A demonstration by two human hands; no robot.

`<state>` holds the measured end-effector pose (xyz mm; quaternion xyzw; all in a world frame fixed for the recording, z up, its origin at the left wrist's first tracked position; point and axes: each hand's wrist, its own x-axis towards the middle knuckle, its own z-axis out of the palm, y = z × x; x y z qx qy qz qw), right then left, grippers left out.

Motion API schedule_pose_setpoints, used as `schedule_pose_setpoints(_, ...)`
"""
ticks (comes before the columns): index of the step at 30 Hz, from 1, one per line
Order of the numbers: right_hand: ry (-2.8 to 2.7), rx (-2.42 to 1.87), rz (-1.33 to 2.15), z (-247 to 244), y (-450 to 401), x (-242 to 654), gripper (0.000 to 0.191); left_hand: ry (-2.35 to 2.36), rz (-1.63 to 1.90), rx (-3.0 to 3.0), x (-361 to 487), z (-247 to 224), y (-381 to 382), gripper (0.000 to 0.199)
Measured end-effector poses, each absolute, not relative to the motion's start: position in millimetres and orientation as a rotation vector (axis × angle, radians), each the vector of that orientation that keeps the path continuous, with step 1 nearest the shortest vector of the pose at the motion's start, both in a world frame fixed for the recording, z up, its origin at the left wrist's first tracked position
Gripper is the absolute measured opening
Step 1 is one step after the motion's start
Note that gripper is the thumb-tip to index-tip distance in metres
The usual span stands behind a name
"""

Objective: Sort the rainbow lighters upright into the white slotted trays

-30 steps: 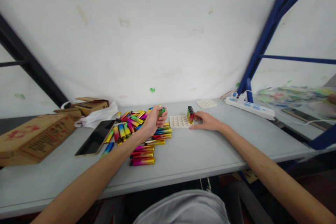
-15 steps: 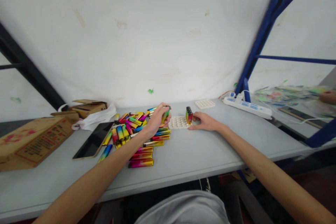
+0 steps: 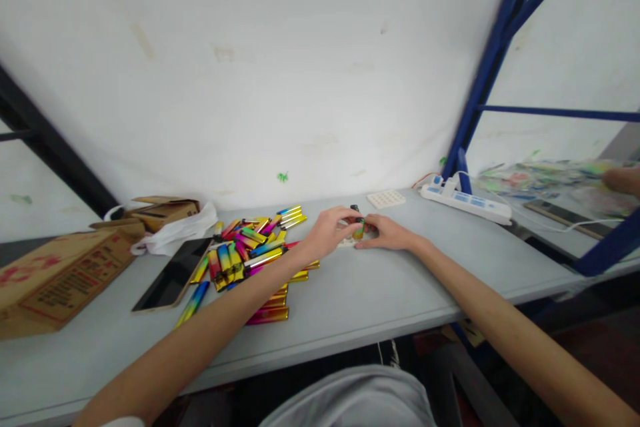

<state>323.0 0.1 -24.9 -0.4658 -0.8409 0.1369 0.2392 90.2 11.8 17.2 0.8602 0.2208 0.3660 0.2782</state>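
My left hand (image 3: 327, 230) pinches a green and yellow lighter (image 3: 359, 229) upright over a white tray with round holes (image 3: 346, 243). Much of this tray is hidden by my hands. At its right end, my right hand (image 3: 387, 233) curves its thumb and fingers around the corner, close against the lighters. The black tops of standing lighters (image 3: 355, 207) show just behind my left fingers. Left of the tray lies a loose heap of shiny, many-coloured lighters (image 3: 250, 240), partly covered by my left forearm.
A second white holed tray (image 3: 386, 198) lies by the wall. A power strip (image 3: 465, 202) sits at the right, near a blue post (image 3: 480, 80). Left are a tablet (image 3: 173, 273), a white bag (image 3: 175, 230) and cardboard boxes (image 3: 70, 273). Another person's hand (image 3: 623, 181) shows far right.
My left hand has moved right from the heap's edge to the tray, carrying the green and yellow lighter. My right hand stays at the tray's right end. The view has shifted slightly.
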Motion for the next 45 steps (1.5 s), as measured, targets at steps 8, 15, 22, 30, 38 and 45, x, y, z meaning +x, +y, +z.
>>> schedule_pose_setpoints(8, -2.322, -1.271, 0.356, -24.7, 1.0, 323.3, 0.057, 0.655, 0.967, 2.394, 95.7, 14.3, 14.8, 0.023)
schedule_pose_setpoints(15, -2.339, -1.261, 0.37, -23.8, 1.6, 323.0, 0.055, 0.658, 0.98, 2.336, 100.1, 13.1, 7.5, 0.019)
schedule_pose_setpoints(22, -2.334, -1.257, 0.351, -23.2, 0.7, 322.5, 0.054, 0.626, 0.929, 2.353, 91.8, 9.8, 5.9, 0.053)
schedule_pose_setpoints(30, -2.353, -1.305, 0.352, -18.6, -1.8, 321.7, 0.061, 1.005, 1.066, 2.356, 38.4, 30.3, 59.9, 0.018)
schedule_pose_setpoints(38, -2.336, -1.318, 0.354, -18.9, -2.4, 321.8, 0.059, 1.459, 0.796, 2.45, -21.1, 21.0, 120.3, 0.013)
schedule_pose_setpoints(45, -2.335, -1.327, 0.362, -18.1, -3.0, 321.9, 0.06, 1.434, 0.827, 2.436, -30.7, 11.4, 127.0, 0.016)
